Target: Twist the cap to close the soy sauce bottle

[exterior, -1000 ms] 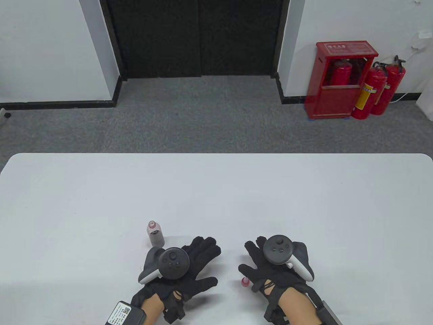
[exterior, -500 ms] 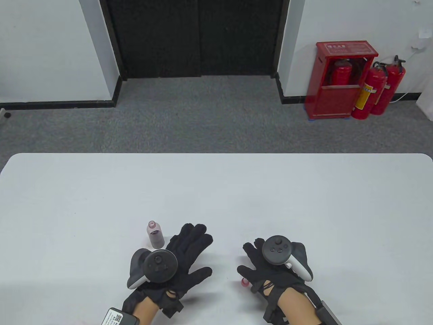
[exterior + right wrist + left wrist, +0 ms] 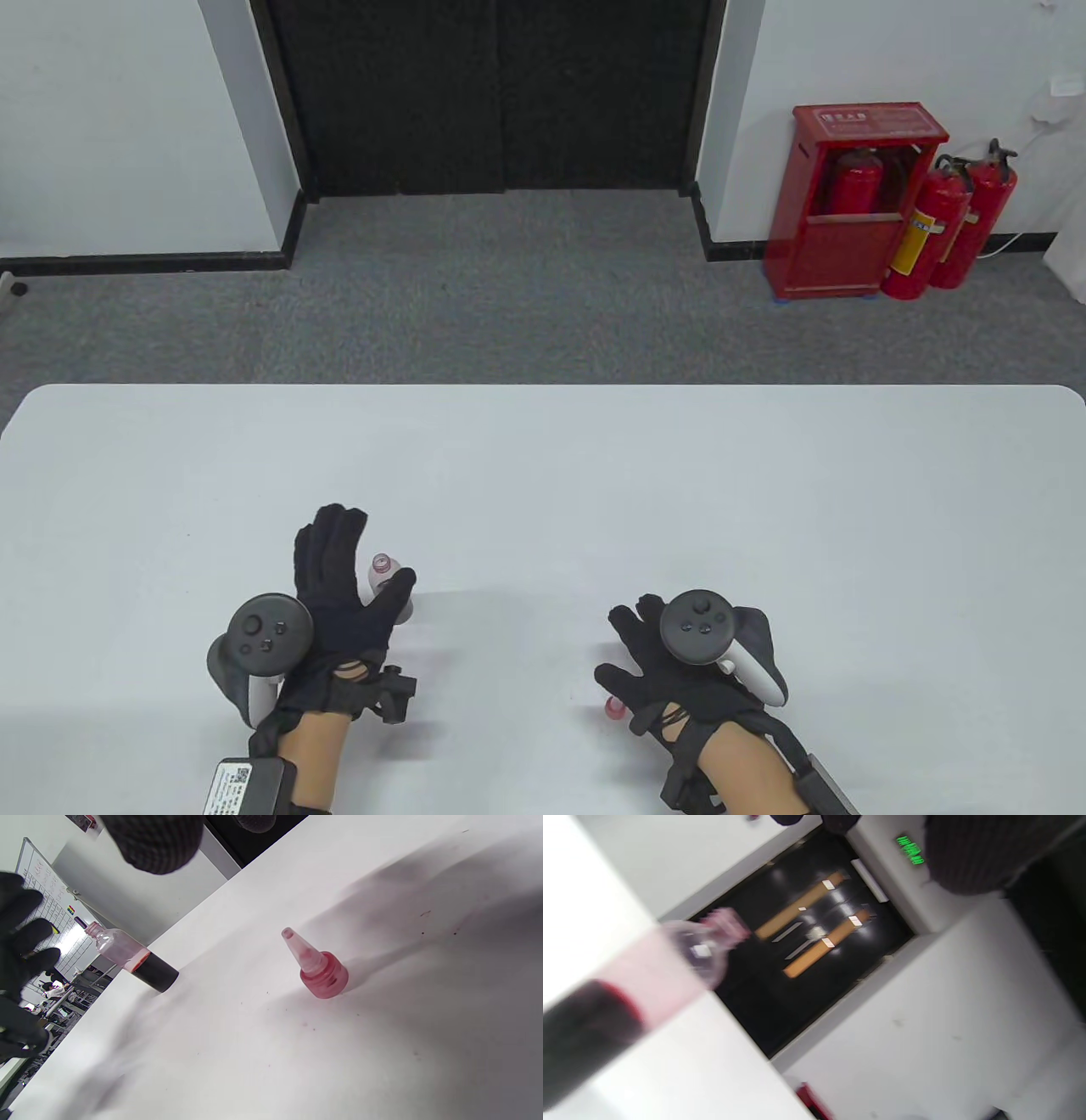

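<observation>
The small clear soy sauce bottle (image 3: pixel 382 567) stands upright and uncapped on the white table (image 3: pixel 543 475), dark liquid in its lower half. My left hand (image 3: pixel 366 556) is spread open just left of it, with the thumb crossing in front of the bottle. The right wrist view shows the bottle (image 3: pixel 135 959) with a gap to the left hand's fingers (image 3: pixel 21 942). The bottle is blurred in the left wrist view (image 3: pixel 649 971). The pink cone cap (image 3: pixel 614 706) stands on the table at the thumb side of my right hand (image 3: pixel 612 645), which lies open above it. The cap (image 3: pixel 318 969) is untouched.
The table's near edge is below the hands. A red extinguisher cabinet (image 3: pixel 857 199) and extinguishers (image 3: pixel 950 225) stand on the floor far behind the table.
My left hand has swung left and forward from the table's middle, and its open fingers now stand beside the bottle. The right hand, bottle and cap have not moved.
</observation>
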Demonstrator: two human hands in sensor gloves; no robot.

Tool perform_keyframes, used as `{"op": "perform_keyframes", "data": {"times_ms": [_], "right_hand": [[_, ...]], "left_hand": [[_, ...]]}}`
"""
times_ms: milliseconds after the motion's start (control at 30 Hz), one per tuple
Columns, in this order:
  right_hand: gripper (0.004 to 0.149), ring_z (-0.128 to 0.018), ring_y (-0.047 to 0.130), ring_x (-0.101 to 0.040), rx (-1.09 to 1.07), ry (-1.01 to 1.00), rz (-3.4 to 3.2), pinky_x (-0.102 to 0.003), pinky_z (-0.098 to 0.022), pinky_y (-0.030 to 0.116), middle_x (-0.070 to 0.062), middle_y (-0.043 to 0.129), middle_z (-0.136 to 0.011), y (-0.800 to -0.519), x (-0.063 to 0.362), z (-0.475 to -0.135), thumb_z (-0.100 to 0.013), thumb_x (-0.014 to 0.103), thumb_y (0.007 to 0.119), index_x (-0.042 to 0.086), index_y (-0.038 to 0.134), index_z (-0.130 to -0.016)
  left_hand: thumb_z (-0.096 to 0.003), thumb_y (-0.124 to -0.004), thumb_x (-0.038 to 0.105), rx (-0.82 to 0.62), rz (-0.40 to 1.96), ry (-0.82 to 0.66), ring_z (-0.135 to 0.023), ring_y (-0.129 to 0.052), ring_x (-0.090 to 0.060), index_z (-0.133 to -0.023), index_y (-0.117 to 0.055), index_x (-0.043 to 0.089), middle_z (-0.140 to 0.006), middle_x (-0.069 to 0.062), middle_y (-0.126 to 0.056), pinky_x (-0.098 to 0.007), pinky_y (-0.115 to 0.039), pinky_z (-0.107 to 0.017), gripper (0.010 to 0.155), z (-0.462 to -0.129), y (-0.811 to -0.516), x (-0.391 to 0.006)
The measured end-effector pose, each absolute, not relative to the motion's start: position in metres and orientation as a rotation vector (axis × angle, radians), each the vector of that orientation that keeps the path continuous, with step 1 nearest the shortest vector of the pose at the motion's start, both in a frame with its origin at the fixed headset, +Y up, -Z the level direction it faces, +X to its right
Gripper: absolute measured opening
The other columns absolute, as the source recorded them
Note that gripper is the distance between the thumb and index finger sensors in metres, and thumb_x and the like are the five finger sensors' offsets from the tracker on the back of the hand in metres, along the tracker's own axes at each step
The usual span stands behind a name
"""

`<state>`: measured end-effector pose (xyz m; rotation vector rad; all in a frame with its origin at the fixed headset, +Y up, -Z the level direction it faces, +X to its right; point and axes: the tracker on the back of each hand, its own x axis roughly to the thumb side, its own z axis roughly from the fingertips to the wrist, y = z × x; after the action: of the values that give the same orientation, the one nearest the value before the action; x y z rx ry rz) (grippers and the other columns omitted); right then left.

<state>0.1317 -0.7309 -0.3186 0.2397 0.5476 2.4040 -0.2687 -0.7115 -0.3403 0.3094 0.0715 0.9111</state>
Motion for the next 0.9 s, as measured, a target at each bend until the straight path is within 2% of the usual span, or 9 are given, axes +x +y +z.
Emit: {"op": "perform_keyframes", "data": {"times_ms": [33,133,333,500,667,900], "right_hand": [[0.082,-0.106,0.016,-0.053,0.239,0.547,2.403,-0.076,-0.066,0.033,-0.019,0.017,-0.121,-0.731,0.132,-0.319,-0.045,0.054,0.070,0.023,0.035,-0.112],[0.082,-0.106,0.016,-0.053,0.237,0.547,2.398,-0.076,-0.066,0.033,-0.019,0.017,-0.121,-0.731,0.132,-0.319,-0.045,0.054,0.070,0.023,0.035,-0.112],[0.083,-0.106,0.016,-0.053,0.234,0.560,2.403,-0.076,-0.066,0.033,-0.019,0.017,-0.121,-0.732,0.132,-0.318,-0.045,0.054,0.070,0.022,0.033,-0.112],[0.083,-0.106,0.016,-0.053,0.233,0.566,2.405,-0.076,-0.066,0.033,-0.019,0.017,-0.121,-0.732,0.132,-0.318,-0.045,0.054,0.069,0.022,0.033,-0.112],[0.083,-0.106,0.016,-0.053,0.232,0.581,2.405,-0.076,-0.066,0.033,-0.019,0.017,-0.121,-0.733,0.132,-0.318,-0.045,0.054,0.069,0.022,0.033,-0.112],[0.083,-0.106,0.016,-0.053,0.232,0.597,2.409,-0.076,-0.066,0.033,-0.019,0.017,-0.121,-0.733,0.131,-0.318,-0.045,0.054,0.069,0.022,0.033,-0.112]], "left_hand": [[-0.0378,-0.087,0.067,0.291,0.914,0.091,-0.114,-0.022,-0.046,-0.113,-0.027,0.029,-0.125,0.000,-0.026,-0.068,-0.033,-0.074,0.104,-0.343,-0.716,-0.272],[-0.0317,-0.095,0.066,0.188,0.928,0.181,-0.114,-0.024,-0.048,-0.114,-0.031,0.027,-0.125,-0.001,-0.030,-0.069,-0.032,-0.073,0.111,-0.355,-0.734,-0.280],[-0.0264,-0.101,0.064,-0.006,0.931,0.244,-0.115,-0.032,-0.049,-0.113,-0.043,0.028,-0.124,0.001,-0.045,-0.069,-0.034,-0.073,0.111,-0.375,-0.762,-0.285],[-0.0256,-0.102,0.063,-0.017,0.883,0.278,-0.115,-0.040,-0.049,-0.113,-0.044,0.027,-0.124,0.001,-0.047,-0.070,-0.036,-0.072,0.110,-0.378,-0.772,-0.279],[-0.0285,-0.101,0.061,-0.042,0.862,0.320,-0.114,-0.046,-0.049,-0.110,-0.051,0.028,-0.121,0.001,-0.054,-0.069,-0.039,-0.072,0.101,-0.380,-0.780,-0.274],[-0.0317,-0.097,0.061,-0.062,0.833,0.331,-0.113,-0.044,-0.048,-0.110,-0.052,0.028,-0.121,0.001,-0.056,-0.066,-0.036,-0.073,0.096,-0.380,-0.783,-0.271]]}}
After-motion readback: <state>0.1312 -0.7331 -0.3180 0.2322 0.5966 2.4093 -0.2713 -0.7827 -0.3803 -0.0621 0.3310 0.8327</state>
